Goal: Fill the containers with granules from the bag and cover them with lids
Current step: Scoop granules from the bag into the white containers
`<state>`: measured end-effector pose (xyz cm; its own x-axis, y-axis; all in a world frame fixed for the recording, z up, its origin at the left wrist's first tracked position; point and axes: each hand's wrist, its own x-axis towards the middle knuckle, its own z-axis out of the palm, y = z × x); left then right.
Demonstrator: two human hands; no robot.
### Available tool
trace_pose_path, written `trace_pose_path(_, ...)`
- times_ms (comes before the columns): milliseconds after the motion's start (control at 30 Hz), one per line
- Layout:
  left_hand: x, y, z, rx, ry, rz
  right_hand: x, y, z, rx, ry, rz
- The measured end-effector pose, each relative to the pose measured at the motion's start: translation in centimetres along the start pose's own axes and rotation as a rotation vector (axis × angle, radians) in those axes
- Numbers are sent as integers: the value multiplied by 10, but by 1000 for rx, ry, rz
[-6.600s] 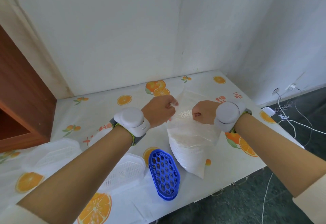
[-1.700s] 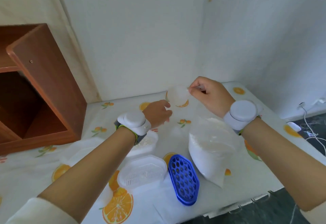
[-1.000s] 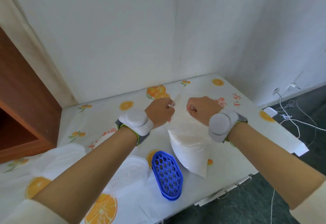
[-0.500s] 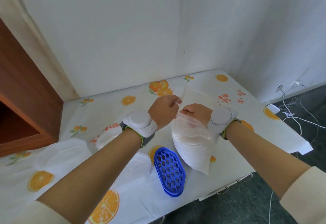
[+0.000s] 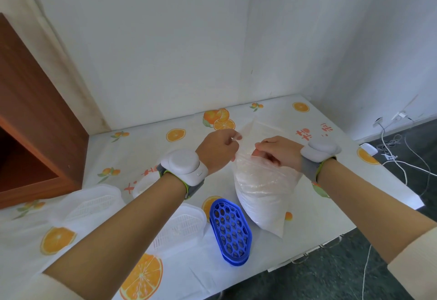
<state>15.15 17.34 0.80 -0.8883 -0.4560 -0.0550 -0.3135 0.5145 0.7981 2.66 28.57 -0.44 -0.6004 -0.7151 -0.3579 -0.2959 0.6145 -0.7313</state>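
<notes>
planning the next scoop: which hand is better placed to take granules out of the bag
Right, likely. The right hand sits at the mouth of the bag with fingers curled over its rim, while the left hand pinches the upper edge, seemingly holding it open.

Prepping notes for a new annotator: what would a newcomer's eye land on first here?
Mid-table, the left hand and right hand grip the mouth of a clear bag of white granules. Beside it, toward the near edge, lies a bright blue honeycomb lid, vivid against the orange-print tablecloth. A white grid-topped container sits left of the lid, partly under the left forearm.
</notes>
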Motion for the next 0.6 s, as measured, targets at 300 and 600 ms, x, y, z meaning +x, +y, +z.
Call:
trace_pose_path(300, -4, 0, -3, 3, -5, -7, -1, -3, -14, 507, -15, 30)
trace_pose_path(600, -8, 2, -6, 12, -7, -25, -12, -4, -26, 605, 35, 1)
